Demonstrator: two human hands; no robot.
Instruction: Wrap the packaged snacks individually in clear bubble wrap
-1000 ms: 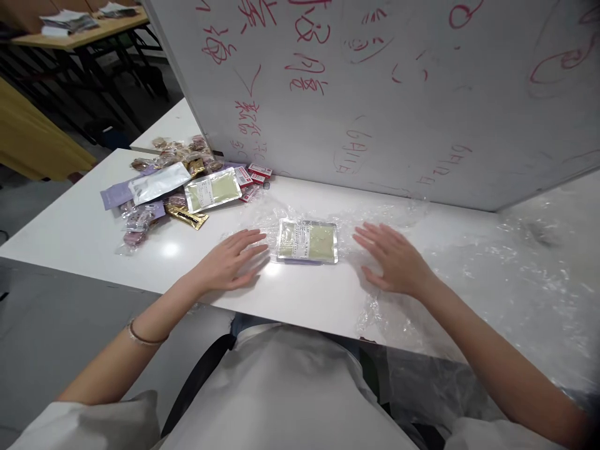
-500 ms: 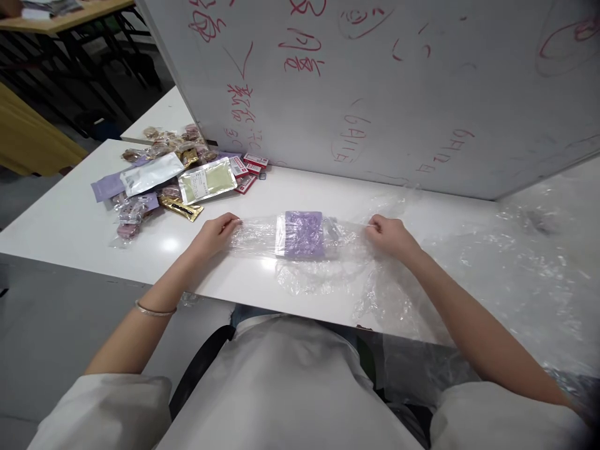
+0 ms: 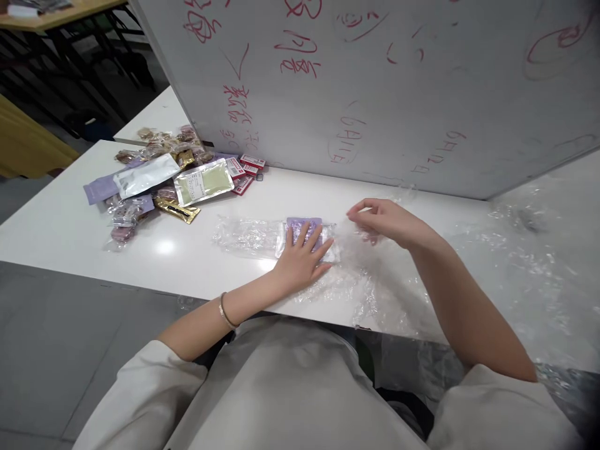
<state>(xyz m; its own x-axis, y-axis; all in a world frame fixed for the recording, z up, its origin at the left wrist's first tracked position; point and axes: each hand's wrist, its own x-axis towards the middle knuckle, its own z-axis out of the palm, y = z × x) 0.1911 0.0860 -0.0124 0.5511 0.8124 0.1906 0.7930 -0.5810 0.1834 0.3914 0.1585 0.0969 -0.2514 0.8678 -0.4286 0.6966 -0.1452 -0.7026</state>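
A flat purple packet (image 3: 300,224) with a silvery strip at its left side lies wrapped in clear plastic film on the white table. My left hand (image 3: 302,253) rests palm down over it, fingers spread, hiding its lower part. To the left, a crinkled length of the plastic film (image 3: 248,237) stretches out flat. My right hand (image 3: 382,222) is raised just right of the packet. Its thumb and fingertips are pinched together on thin film, which hangs beneath them and runs down to the table's front edge.
On the left lies a pile with a white pouch (image 3: 147,176), a green pouch (image 3: 204,182), a gold sachet (image 3: 177,210), wrapped snacks and small red-and-white boxes (image 3: 244,184). A whiteboard (image 3: 337,87) with red writing stands behind. Loose clear film (image 3: 506,281) covers the right side.
My left hand has let go of the film's left end and moved right onto the packet, opening flat. My right hand has shifted slightly left. The left film end has dropped onto the table.
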